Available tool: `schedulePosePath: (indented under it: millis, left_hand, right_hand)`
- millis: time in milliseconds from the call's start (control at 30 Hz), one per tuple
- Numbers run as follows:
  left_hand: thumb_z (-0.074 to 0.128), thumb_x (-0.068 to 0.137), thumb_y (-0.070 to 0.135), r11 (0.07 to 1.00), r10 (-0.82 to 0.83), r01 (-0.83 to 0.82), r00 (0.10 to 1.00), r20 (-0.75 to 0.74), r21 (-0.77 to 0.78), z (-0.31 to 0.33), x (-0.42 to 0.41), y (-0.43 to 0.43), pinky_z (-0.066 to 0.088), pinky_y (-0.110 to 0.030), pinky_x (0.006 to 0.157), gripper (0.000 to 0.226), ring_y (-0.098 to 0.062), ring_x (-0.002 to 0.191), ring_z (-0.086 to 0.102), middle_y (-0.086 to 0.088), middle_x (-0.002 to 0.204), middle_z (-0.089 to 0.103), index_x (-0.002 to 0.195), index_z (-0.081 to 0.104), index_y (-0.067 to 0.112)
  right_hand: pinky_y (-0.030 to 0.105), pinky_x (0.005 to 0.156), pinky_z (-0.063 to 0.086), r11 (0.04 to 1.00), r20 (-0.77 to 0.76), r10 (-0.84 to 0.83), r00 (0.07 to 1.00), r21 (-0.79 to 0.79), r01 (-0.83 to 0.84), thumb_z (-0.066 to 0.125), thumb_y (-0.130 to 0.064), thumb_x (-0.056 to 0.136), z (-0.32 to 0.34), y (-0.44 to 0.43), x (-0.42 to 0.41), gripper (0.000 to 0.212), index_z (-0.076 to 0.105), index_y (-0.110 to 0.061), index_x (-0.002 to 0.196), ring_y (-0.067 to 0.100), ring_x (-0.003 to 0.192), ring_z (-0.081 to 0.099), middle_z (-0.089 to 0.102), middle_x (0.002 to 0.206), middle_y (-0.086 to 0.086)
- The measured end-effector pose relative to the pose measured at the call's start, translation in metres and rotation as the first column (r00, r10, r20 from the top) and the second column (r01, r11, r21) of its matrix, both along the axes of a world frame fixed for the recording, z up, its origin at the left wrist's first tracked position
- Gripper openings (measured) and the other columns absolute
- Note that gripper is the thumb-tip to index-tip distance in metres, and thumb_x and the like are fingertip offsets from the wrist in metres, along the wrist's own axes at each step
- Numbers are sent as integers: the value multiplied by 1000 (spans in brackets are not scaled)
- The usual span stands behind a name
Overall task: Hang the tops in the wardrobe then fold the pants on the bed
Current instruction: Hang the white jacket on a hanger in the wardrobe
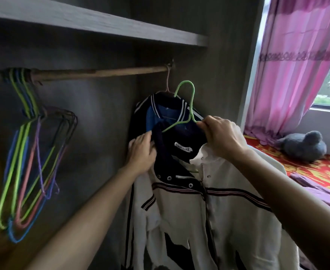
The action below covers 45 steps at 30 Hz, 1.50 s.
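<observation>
Fingers of the right hand (220, 137) pinch the thin green wire hanger (187, 100) at its shoulder. The left hand (140, 154) grips the dark ribbed collar (172, 137) of a soft white snap-front jacket (228, 211), held below the round wooden rail (102, 72). Step in hand: hanging tops. The next move likely calls for lifting the curved hook over the rail, beside the striped dark top (156, 112) already hung.

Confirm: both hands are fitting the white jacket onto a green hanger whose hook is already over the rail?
No. The head view shows the hook of the green hanger free below the rail, not over it. Otherwise right: the left hand and right hand are fitting the white jacket onto it.
</observation>
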<state>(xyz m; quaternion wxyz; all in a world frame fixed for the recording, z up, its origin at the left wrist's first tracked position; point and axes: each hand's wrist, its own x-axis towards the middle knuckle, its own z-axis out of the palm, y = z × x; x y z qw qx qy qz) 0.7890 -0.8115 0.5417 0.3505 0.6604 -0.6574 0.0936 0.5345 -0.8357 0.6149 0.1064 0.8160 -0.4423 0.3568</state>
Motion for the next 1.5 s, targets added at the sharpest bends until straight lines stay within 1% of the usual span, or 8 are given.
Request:
schedulePosePath:
  millis: [300, 533, 667, 800, 900, 1200, 1333, 1500]
  left_hand:
    - [44, 86, -5, 985, 165, -165, 986, 11, 47, 60, 52, -120, 38, -50, 104, 56, -36, 126, 44, -18, 134, 49, 140, 39, 5]
    - [55, 96, 5, 992, 84, -115, 918, -389, -57, 111, 73, -210, 34, -28, 106, 50, -28, 133, 46, -14, 145, 49, 145, 43, 9]
    - [46, 100, 4, 995, 87, -57, 877, -472, 77, 86, 78, -245, 34, -29, 108, 50, -28, 136, 43, -11, 148, 45, 148, 39, 11]
    - [38, 103, 4, 996, 18, 32, 838, -545, 82, 55, 80, -253, 33, -12, 104, 49, -14, 134, 37, 3, 146, 37, 151, 30, 10]
    - [40, 102, 16, 994, 20, 49, 801, -598, 98, 40, 91, -258, 38, -39, 112, 50, -21, 134, 44, -1, 150, 43, 151, 33, 23]
    - [39, 103, 8, 1000, -22, 14, 809, -588, -18, 55, 71, -186, 35, -27, 110, 38, -22, 130, 48, -9, 140, 54, 140, 49, 9]
    - [37, 106, 21, 991, 4, -67, 878, -479, -113, 40, 44, -134, 34, -19, 96, 37, -24, 125, 51, -11, 136, 56, 137, 52, 8]
    - [29, 101, 42, 967, 46, -115, 957, -288, -226, -5, -8, -71, 33, -42, 112, 54, -29, 132, 43, -12, 142, 49, 138, 50, 10]
  right_hand:
    - [37, 64, 38, 1000, -15, -15, 1000, -15, 15, 47, -29, 101, 65, -107, 73, 18, 58, -17, 107, 38, 85, 62, 64, 93, 9]
    - [36, 63, 38, 997, -40, -25, 999, -71, 22, 47, -1, 92, 108, -179, 122, 21, 64, -12, 95, 26, 71, 53, 41, 67, 0]
    - [35, 68, 40, 996, -134, 21, 991, 92, -8, 41, -3, 98, 82, -219, 144, 28, 66, -9, 109, 32, 93, 65, 66, 100, 12]
    - [37, 63, 37, 997, -201, 40, 979, -53, -52, 39, -3, 98, 38, -246, 142, 48, 45, -14, 144, 36, 94, 67, 65, 113, 15]
    - [41, 65, 43, 993, -171, 108, 979, -30, -115, 41, -4, 97, 35, -255, 142, 59, 31, -16, 154, 42, 93, 66, 60, 121, 18]
    - [42, 78, 50, 961, -61, 265, 962, 102, -258, 44, -27, 103, 12, -219, 120, 60, 21, -13, 157, 40, 106, 59, 36, 147, 17]
    - [48, 99, 46, 995, -174, 47, 984, -82, -62, 46, -31, 100, -36, -172, 74, 58, 32, -8, 152, 38, 128, 47, 37, 152, 20]
    - [52, 116, 25, 987, -237, -150, 960, -98, 130, 47, -32, 99, -102, -91, 2, 55, 41, -10, 148, 39, 146, 27, 33, 157, 19]
